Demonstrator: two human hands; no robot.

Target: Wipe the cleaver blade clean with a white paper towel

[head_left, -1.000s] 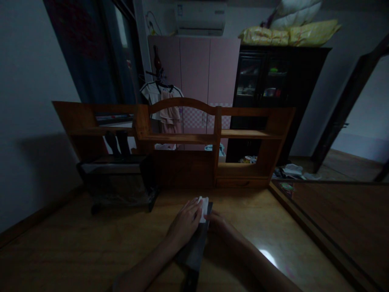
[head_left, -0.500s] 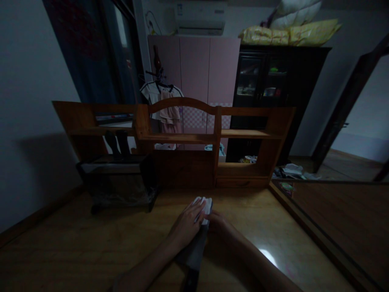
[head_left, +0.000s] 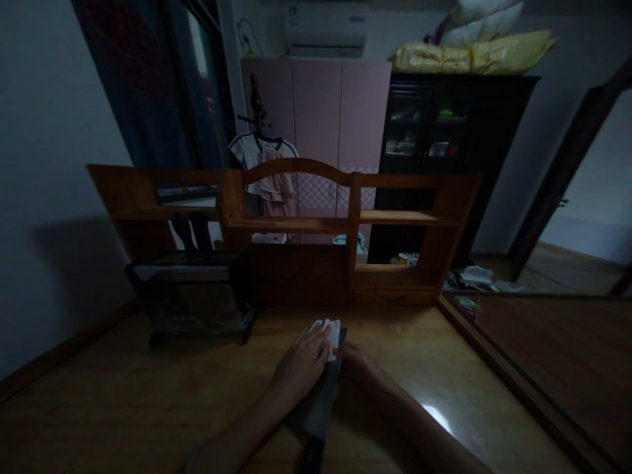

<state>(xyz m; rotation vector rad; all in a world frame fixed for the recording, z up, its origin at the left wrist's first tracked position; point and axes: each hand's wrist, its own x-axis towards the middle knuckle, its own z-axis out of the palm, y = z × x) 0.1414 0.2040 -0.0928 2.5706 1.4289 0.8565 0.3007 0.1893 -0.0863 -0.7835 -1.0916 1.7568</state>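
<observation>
A kitchen knife (head_left: 318,403) with a broad dark blade lies lengthwise before me, its black handle toward me and its tip pointing away. My left hand (head_left: 302,363) is closed on a folded white cloth (head_left: 334,334) and presses it against the far part of the blade. From the other side, my right hand (head_left: 361,363) has its fingers bent at the blade's right edge, beside the cloth. Its fingertips are partly hidden, but they appear to grip the blade there.
Behind the hands, a wooden shelf unit (head_left: 291,224) stands along the back of the wooden tabletop (head_left: 197,395). A dark knife block (head_left: 192,299) with black handles sticking up is at left. A raised wooden edge (head_left: 498,368) runs along the right.
The cloth and my left hand have shifted slightly left across the blade, so more of the blade's far tip shows. My right hand stays at the right edge.
</observation>
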